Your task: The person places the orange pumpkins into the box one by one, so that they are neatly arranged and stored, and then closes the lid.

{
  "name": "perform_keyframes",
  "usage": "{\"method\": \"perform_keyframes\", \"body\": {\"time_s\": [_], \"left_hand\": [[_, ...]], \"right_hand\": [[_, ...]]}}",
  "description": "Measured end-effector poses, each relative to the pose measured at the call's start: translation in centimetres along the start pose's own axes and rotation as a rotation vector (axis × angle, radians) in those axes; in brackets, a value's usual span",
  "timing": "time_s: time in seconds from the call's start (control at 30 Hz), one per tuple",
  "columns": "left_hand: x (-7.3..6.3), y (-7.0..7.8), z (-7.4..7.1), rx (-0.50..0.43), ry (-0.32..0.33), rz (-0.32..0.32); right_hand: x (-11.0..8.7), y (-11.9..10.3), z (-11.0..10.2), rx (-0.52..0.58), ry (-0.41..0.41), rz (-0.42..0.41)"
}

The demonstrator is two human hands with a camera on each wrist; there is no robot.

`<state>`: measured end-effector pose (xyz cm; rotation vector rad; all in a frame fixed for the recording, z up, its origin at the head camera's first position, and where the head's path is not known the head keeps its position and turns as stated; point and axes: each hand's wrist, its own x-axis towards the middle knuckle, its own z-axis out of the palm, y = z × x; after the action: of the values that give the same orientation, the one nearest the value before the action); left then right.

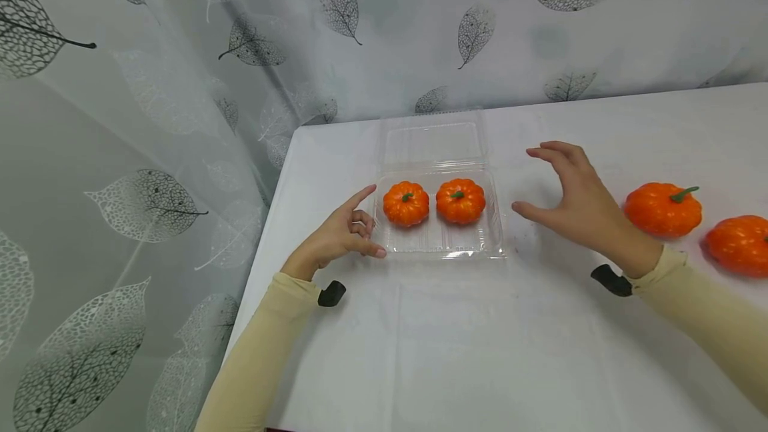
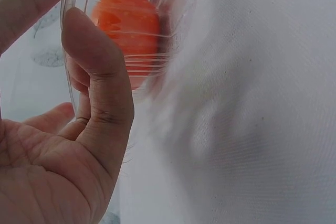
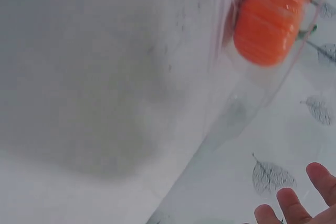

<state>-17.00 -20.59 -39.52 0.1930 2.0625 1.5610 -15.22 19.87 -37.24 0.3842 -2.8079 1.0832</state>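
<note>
A clear plastic clamshell box (image 1: 444, 247) lies on the table with its lid (image 1: 433, 142) folded back. Two small orange pumpkins (image 1: 406, 205) (image 3: 265, 27) sit side by side inside it, each with a green stem. At the box's left edge, my left hand (image 1: 339, 235) holds the rim between thumb and curled fingers, its index finger stretched out; the left wrist view shows the thumb (image 2: 97, 51) against the plastic. My right hand (image 1: 579, 202) is held to the right of the box, thumb and fingers spread apart with nothing between them.
Two larger orange pumpkins, one nearer (image 1: 663, 210) and one at the frame's edge (image 1: 741, 245), rest on the white table (image 1: 480, 352) beyond my right wrist. Leaf-patterned curtains (image 1: 390, 32) hang behind the table and along its left side.
</note>
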Motion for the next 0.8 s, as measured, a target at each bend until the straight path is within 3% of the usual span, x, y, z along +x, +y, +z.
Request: {"method": "perform_keyframes", "body": {"time_s": [0.23,0.67,0.8], "left_hand": [[0.0,0.2,0.1,-0.005,-0.001,-0.007],[-0.2,0.1,-0.2,0.022,-0.011,0.001],[-0.2,0.2,-0.1,0.022,-0.013,-0.003]], "right_hand": [[-1.0,1.8,-3.2,-0.042,0.042,0.082],[-4.1,5.9,-8.4,-0.047,-0.006,0.277],[-4.6,7.5,-9.5,-0.120,-0.019,0.294]]}}
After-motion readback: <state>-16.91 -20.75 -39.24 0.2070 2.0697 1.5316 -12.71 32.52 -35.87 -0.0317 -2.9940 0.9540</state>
